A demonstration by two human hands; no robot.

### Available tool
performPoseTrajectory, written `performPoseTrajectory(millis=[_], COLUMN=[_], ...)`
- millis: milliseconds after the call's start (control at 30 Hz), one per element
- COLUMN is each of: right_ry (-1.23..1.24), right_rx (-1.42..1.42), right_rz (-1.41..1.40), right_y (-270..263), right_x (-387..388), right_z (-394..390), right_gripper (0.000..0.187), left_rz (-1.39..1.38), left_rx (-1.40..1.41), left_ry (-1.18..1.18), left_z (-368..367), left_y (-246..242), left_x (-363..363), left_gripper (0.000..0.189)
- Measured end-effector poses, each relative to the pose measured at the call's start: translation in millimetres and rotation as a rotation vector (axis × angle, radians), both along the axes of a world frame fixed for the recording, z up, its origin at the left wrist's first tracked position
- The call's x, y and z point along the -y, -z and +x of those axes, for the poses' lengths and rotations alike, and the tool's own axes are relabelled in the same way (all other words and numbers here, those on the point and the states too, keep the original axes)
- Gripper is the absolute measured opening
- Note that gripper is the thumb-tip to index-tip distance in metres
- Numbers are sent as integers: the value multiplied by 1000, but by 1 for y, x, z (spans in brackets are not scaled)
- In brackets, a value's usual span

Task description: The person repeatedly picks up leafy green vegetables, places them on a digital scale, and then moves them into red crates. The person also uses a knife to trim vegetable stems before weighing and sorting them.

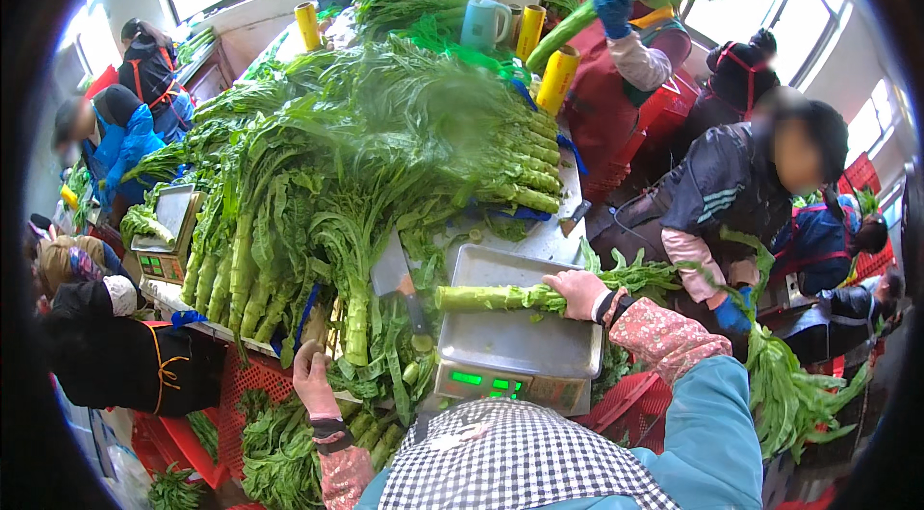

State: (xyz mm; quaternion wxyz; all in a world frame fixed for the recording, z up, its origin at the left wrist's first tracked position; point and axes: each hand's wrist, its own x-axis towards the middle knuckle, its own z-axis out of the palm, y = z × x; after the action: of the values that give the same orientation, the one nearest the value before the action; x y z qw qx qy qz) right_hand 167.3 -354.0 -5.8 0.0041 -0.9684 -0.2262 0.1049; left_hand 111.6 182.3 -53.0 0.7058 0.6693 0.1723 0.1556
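My right hand [579, 293] is closed around a celtuce stalk [498, 297], which lies across the metal pan of a digital scale [520, 344]. Its peeled stem points left and its leaves trail off to the right. My left hand [315, 376] is at the table's near edge with loosely bent fingers and nothing visible in it. Just right of that hand, another celtuce [356, 322] lies with its stem towards me. A cleaver [390, 268] rests on leaves between this celtuce and the scale, its dark handle towards me.
A large heap of celtuce [361, 127] covers the table. Beyond it stand yellow film rolls [559, 80] and a light-blue kettle [484, 25]. A knife [575, 218] lies at the right edge. Red crates [253, 384] sit below. Several co-workers surround the table; one raises a celtuce [567, 34].
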Motion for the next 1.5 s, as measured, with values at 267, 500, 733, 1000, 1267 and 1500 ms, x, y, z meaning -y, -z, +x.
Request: performPoseTrajectory(millis=[267,500,733,1000,1267,1500], right_ry=[-40,339,453,469,226,-16], right_rx=[276,384,427,67,427,260], right_rz=[92,140,221,408,441,804], right_y=[-69,-66,-13,89,-3,-71], right_x=[24,50,38,-10,-19,-52], right_z=[80,233,426,457,396,200], right_gripper=[53,58,71,78,108,85], left_rz=[23,68,11,305,703,1210], left_rx=[-69,-88,-185,-360,-405,-462], left_ry=[-55,-162,-316,-364,-253,-296], left_z=[5,-13,-46,-48,69,189], left_y=[-1,26,37,21,-41,-11], left_x=[-4,-19,-33,-38,-73,-125], left_gripper=[24,28,26,28,52,59])
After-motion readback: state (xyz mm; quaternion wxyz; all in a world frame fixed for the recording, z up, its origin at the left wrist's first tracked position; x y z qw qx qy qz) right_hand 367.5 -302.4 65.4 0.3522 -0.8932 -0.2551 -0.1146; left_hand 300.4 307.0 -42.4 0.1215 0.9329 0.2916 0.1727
